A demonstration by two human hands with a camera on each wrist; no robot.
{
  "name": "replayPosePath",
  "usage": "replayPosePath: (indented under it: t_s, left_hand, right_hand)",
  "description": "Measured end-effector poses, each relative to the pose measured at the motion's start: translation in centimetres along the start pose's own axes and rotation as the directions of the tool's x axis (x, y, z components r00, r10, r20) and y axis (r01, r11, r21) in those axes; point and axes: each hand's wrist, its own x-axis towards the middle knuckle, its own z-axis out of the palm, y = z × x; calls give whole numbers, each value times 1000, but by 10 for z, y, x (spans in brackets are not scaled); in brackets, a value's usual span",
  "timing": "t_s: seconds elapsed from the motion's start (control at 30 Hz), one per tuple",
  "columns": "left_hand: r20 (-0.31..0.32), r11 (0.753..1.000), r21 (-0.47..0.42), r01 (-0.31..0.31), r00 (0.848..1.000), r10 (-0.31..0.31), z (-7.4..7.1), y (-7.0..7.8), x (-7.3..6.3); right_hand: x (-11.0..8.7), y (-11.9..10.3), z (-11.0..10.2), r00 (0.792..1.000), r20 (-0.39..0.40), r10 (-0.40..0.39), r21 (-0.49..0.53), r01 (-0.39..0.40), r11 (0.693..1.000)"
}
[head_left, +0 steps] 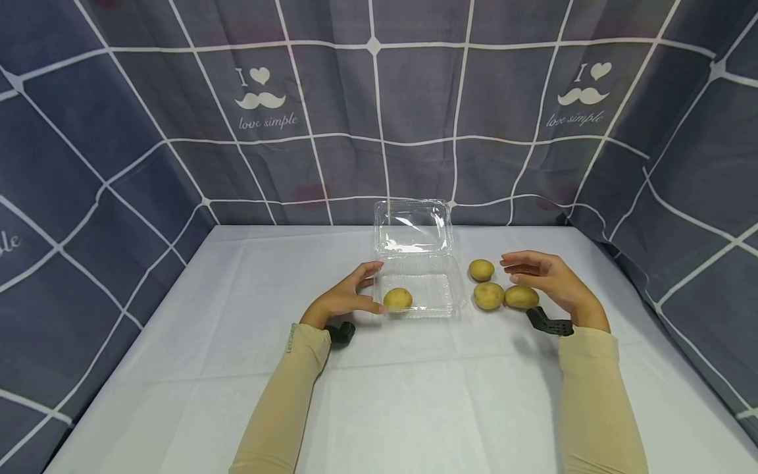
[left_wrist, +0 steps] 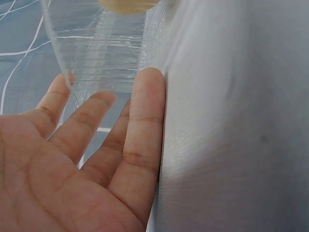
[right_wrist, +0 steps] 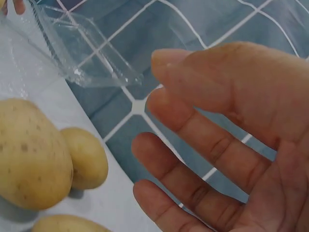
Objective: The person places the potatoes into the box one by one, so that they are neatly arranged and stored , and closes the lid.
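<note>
Beige-sleeved arms (head_left: 599,401) extend forward, right hand (head_left: 555,282) raised beside potatoes (head_left: 488,296).

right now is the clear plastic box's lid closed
No, the lid stands open behind the base, which holds one potato.

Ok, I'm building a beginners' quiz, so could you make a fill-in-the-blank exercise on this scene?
The clear plastic hinged box contains exactly ___ yellow rounded potato.
Another ___ yellow potatoes lie outside the box.
The box's lid is not closed but ___.
The bare left hand is beside the box; the bare right hand is nearest the loose ___.

Missing words: one; three; open; potatoes.
</note>
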Motion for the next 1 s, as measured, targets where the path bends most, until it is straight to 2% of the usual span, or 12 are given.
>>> replayPosePath:
  t_s: [0.23, 0.5, 0.7, 0.87, 1.0]
  left_hand:
    - [-1, 1000, -5, -3, 1000, 3, 0, -1, 1]
    - [-3, 1000, 0, -7, 1000, 7, -1, 0, 1]
    - [-5, 1000, -6, -7, 1000, 7, -2, 0, 1]
    - [-6, 1000, -6, -6, 1000, 6, -2, -3, 3]
    - [-6, 1000, -8, -6, 1000, 5, -2, -3, 3]
  right_hand:
    - [-6, 6, -8, 995, -76, 58, -32, -61, 998]
    - [-14, 15, -16, 987, -108, 118, -14, -120, 993]
    - [-19, 22, -20, 982, -95, 161, 0, -162, 987]
    - [-22, 29, -21, 970, -80, 230, -17, -232, 973]
    - [-24, 35, -24, 969, -70, 238, -38, -241, 970]
